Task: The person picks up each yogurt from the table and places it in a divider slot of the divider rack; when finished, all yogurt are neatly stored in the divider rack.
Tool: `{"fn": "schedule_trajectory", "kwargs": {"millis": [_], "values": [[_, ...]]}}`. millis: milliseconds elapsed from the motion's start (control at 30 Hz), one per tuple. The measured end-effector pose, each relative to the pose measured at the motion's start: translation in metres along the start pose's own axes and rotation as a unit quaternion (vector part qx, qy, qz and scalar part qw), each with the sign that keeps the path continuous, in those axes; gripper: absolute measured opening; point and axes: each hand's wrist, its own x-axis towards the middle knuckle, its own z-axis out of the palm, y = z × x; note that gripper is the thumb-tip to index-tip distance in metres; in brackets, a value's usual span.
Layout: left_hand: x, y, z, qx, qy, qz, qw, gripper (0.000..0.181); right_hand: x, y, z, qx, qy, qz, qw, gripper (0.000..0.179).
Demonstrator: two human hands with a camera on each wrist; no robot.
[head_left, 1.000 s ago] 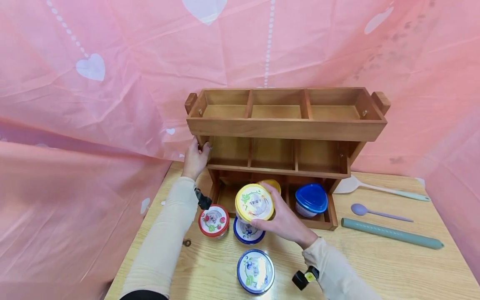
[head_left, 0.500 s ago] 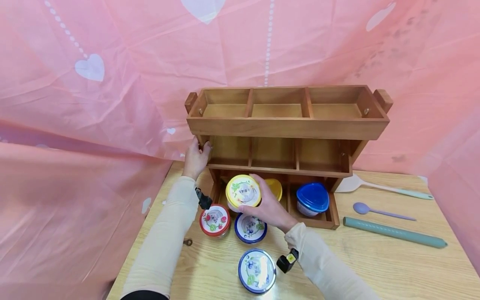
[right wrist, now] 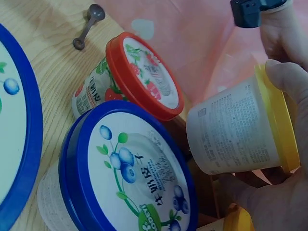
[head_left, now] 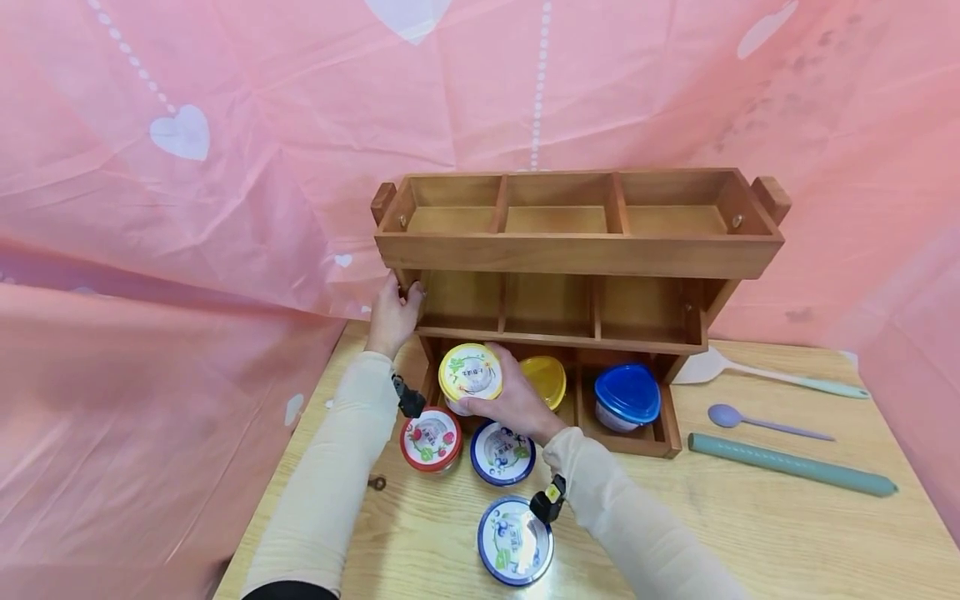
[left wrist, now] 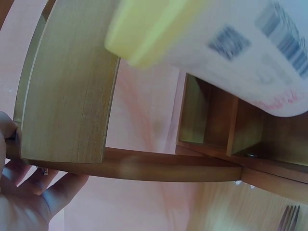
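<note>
My left hand (head_left: 392, 321) grips the left side of a three-tier wooden organizer (head_left: 577, 257), thumb on the inner side. In my right hand (head_left: 517, 400) is a yellow-lidded paper tub (head_left: 470, 372), held by its lid end over the bottom tier's left compartment. The right wrist view shows the tub's white printed side (right wrist: 236, 130) tilted, thumb on the yellow rim. Just in front of that tier stand a red-lidded tub (head_left: 431, 440) and a blue-lidded tub (head_left: 502, 452). Another blue-lidded tub (head_left: 515, 542) sits nearer me.
A yellow-lidded container (head_left: 543, 381) and a blue-lidded container (head_left: 627, 396) occupy the bottom tier's middle and right compartments. To the right lie a spatula (head_left: 701, 367), a purple spoon (head_left: 723, 416) and a green rod (head_left: 787, 464). A measuring spoon (right wrist: 87, 26) lies left; pink cloth hangs behind.
The right hand has carried the yellow-lidded tub leftward and back, from over the blue-lidded tub to the bottom tier's left compartment. My left hand keeps its grip on the organizer.
</note>
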Motion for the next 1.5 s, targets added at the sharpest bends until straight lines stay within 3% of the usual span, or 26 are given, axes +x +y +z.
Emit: {"fn": "schedule_trajectory", "kwargs": {"millis": [400, 867, 1500], "values": [[-0.003, 0.001, -0.001, -0.005, -0.004, -0.004, 1.0, 0.045, 0.011, 0.007, 0.019, -0.024, 0.035, 0.033, 0.9985, 0.105], [-0.002, -0.001, -0.003, -0.002, 0.001, 0.003, 1.0, 0.043, 0.023, 0.017, 0.033, -0.09, 0.034, 0.077, 0.9924, 0.107], [-0.003, -0.002, -0.001, -0.006, -0.003, 0.002, 1.0, 0.043, 0.033, 0.034, 0.037, -0.158, 0.019, 0.075, 0.9843, 0.096]]}}
